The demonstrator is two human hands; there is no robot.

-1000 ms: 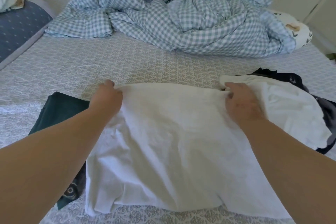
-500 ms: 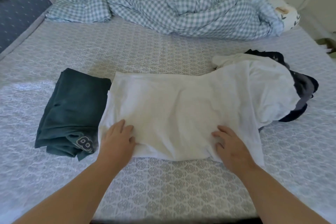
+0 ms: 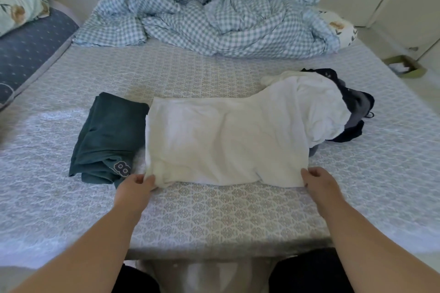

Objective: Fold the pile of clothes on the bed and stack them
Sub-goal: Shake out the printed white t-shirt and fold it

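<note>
Head view shows a white cotton garment [image 3: 226, 143] spread flat at the centre of the frame on the grey patterned bed sheet [image 3: 214, 209]. Its near edge is pinched at both lower corners: the left hand [image 3: 137, 185] is closed on the lower-left corner, the right hand [image 3: 319, 181] on the lower-right one. Just left lies a folded dark teal garment [image 3: 107, 135]. At right, the white cloth overlaps a dark clothes pile [image 3: 357, 102]. A blue checked duvet [image 3: 214, 21] is crumpled across the top.
</note>
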